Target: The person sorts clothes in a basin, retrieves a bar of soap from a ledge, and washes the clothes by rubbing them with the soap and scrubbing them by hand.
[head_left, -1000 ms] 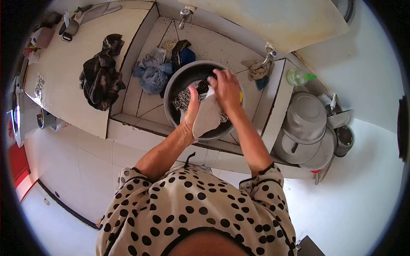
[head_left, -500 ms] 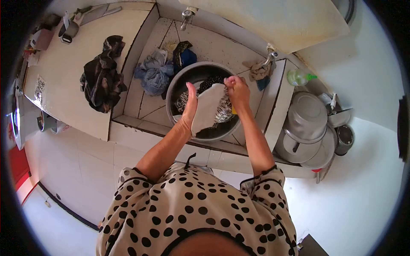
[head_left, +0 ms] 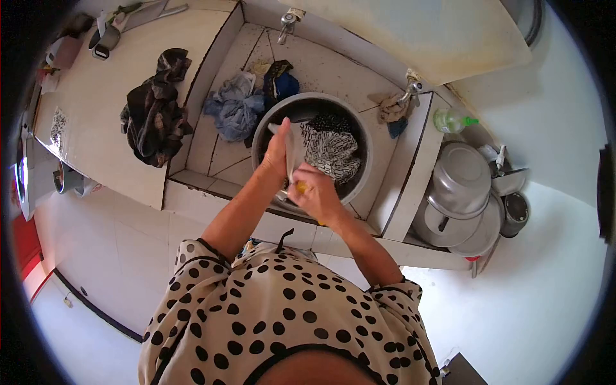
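A round metal basin [head_left: 367, 147] stands in the tiled sink. Inside it lies a wet black-and-white patterned cloth [head_left: 330, 153]. Over the basin's left side, my left hand [head_left: 277, 154] is held on edge, its palm against a pale piece of cloth [head_left: 294, 144] that hangs seen edge-on. My right hand [head_left: 314, 192], slightly blurred, is closed in a fist at the lower end of that cloth. Between its fingers shows a small yellow object [head_left: 301, 187], whose kind I cannot make out. The fingers of my left hand are partly hidden by the cloth.
Blue crumpled clothes [head_left: 236, 109] and a dark blue cloth [head_left: 280, 82] lie left of the basin. Dark clothing [head_left: 156, 109] rests on the left counter. Two taps [head_left: 288, 24] line the back. At right are stacked pots [head_left: 463, 173] and a green-capped bottle [head_left: 451, 120].
My right hand has come down and left from the cloth's upper right edge to its lower end. The pale cloth, spread wide before, now shows edge-on, uncovering more patterned cloth in the basin.
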Tool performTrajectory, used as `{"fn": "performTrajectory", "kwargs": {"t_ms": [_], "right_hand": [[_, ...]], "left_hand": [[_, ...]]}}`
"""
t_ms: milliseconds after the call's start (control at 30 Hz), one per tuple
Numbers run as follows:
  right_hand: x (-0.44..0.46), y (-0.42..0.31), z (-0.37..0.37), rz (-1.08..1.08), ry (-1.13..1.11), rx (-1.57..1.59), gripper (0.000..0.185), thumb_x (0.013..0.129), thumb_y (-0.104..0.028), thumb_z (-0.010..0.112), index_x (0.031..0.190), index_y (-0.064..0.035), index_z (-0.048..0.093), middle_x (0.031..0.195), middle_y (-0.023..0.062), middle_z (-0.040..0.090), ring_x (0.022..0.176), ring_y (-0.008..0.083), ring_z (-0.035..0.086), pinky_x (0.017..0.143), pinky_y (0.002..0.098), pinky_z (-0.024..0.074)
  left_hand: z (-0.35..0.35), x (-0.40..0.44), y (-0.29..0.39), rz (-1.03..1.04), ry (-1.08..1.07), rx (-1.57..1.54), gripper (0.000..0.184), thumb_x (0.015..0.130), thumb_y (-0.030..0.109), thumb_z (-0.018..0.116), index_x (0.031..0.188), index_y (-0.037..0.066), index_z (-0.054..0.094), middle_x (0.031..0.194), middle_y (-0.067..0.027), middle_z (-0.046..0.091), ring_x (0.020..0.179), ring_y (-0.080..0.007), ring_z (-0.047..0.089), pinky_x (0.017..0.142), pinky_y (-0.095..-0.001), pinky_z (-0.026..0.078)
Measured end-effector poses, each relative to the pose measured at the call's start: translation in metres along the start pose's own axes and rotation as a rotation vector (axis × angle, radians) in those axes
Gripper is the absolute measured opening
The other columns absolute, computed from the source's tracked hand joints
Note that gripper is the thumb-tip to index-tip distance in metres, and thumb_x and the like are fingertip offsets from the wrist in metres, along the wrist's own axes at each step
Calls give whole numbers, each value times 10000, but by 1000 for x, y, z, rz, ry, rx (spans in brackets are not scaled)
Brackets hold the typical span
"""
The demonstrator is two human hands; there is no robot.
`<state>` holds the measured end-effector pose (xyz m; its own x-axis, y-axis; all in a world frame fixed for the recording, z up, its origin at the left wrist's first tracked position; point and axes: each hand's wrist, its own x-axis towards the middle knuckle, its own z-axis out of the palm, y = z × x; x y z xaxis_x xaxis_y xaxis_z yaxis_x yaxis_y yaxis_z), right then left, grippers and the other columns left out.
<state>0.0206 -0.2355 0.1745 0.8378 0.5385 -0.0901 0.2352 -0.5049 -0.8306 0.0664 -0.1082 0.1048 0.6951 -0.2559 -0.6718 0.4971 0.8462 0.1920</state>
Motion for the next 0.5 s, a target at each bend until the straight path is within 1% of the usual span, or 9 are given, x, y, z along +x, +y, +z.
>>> {"fn": "performTrajectory", "kwargs": {"t_ms": [33, 100, 167, 200, 300, 333, 400, 433, 500], "right_hand": [[-2, -3, 3, -7, -15, -47, 148, 728, -142, 633, 754, -18, 557, 803, 107, 542, 740, 327, 575, 671, 415, 483], [-1, -12, 6, -29, -49, -134, 146, 716, -140, 638, 735, -22, 555, 801, 100, 538, 742, 324, 571, 676, 413, 491], [-2, -9, 8, -62, -173, -192, 154, 708, -164, 639, 774, -30, 602, 854, 99, 546, 808, 313, 565, 721, 406, 503], [-3, -11, 8, -91, -241, -237, 165, 711, -172, 641, 788, -29, 613, 879, 104, 546, 841, 312, 562, 736, 409, 501], [-9, -13, 15, -173, -371, -341, 200, 724, -191, 641, 849, -35, 639, 953, 115, 543, 950, 303, 537, 789, 423, 490], [-10, -12, 16, -200, -403, -372, 213, 730, -197, 641, 872, -39, 647, 976, 118, 541, 988, 299, 526, 807, 428, 485], [-5, -17, 13, -325, -339, -423, 171, 724, -190, 650, 810, -44, 629, 952, 100, 541, 934, 281, 532, 780, 403, 485], [-3, -21, 10, -387, -306, -448, 155, 721, -187, 654, 780, -47, 620, 939, 91, 541, 906, 272, 535, 767, 391, 485], [9, -45, -3, -490, -64, -443, 224, 733, -234, 664, 883, -70, 645, 1019, 85, 535, 945, 267, 528, 794, 399, 477]], "left_hand": [[-2, 1, 2, -20, -1, 5, 572, 886, 548, 515, 1163, 50, 566, 1085, -129, 628, 942, -291, 605, 861, -423, 486], [8, -12, 7, -9, 24, 1, 634, 883, 599, 471, 1189, 50, 558, 1092, -134, 637, 961, -296, 606, 887, -427, 482], [5, -20, 11, -28, 15, -33, 682, 872, 640, 449, 1205, 54, 554, 1098, -133, 638, 969, -298, 607, 896, -428, 480], [4, -20, 13, -21, -10, -12, 782, 838, 719, 411, 1224, 52, 546, 1130, -136, 626, 988, -295, 602, 906, -429, 478], [14, -36, 24, -100, -114, -6, 839, 804, 769, 399, 1213, 53, 552, 1139, -132, 620, 996, -281, 598, 900, -421, 480], [15, -37, 23, -79, -79, 26, 850, 797, 781, 387, 1224, 63, 546, 1132, -130, 619, 990, -279, 598, 886, -425, 485], [19, -35, 24, -36, -10, 92, 872, 784, 803, 365, 1245, 83, 536, 1119, -126, 617, 977, -275, 597, 857, -432, 497], [19, -33, 24, -85, 0, 91, 874, 777, 808, 372, 1244, 87, 537, 1122, -121, 618, 979, -271, 598, 869, -422, 492], [16, -27, 21, -183, 18, 88, 878, 763, 816, 386, 1242, 96, 538, 1129, -112, 622, 983, -262, 599, 891, -402, 483]]}}
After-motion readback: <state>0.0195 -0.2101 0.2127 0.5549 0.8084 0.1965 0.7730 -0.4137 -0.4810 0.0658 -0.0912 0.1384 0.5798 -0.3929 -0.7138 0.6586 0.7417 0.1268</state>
